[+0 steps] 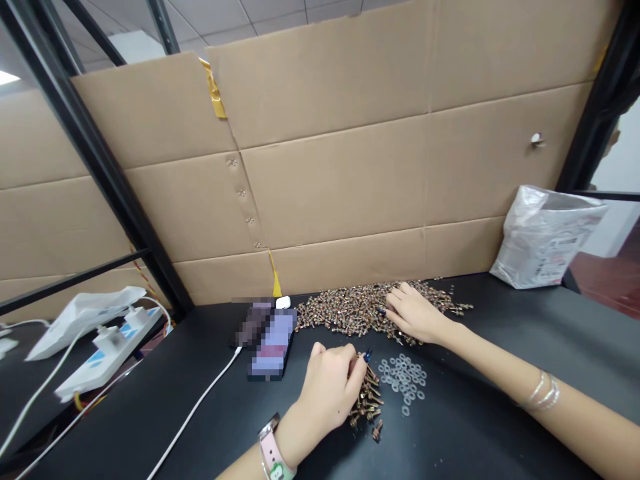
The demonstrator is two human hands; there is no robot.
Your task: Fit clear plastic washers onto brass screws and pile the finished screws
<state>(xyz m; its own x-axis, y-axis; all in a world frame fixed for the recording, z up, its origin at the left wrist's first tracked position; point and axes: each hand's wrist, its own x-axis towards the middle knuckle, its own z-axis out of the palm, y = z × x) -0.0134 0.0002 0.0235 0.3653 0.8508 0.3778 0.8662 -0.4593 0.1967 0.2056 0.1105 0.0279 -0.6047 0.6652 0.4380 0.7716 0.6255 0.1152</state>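
Note:
My left hand [330,385] is closed over the left side of a small heap of brass-coloured bolts [367,401]. Its thumb and forefinger come together, and whatever lies between them is hidden. Farther back, my right hand [416,315] reaches onto a wide pile of small screws [345,310], its fingers bent down and drawn together among them. I cannot make out what those fingertips pinch. Between the hands, several clear flat washers [403,377] lie loosely spread on the black tabletop [450,427]. One loose bolt [377,430] rests at the near end of the small heap.
Left of the pile lie two phones [274,347] [254,323], with a white cable [195,407] running toward me. A white power strip [110,353] stands at the far left. Cardboard [340,187] walls the back, and a plastic bag [543,240] stands at the right rear.

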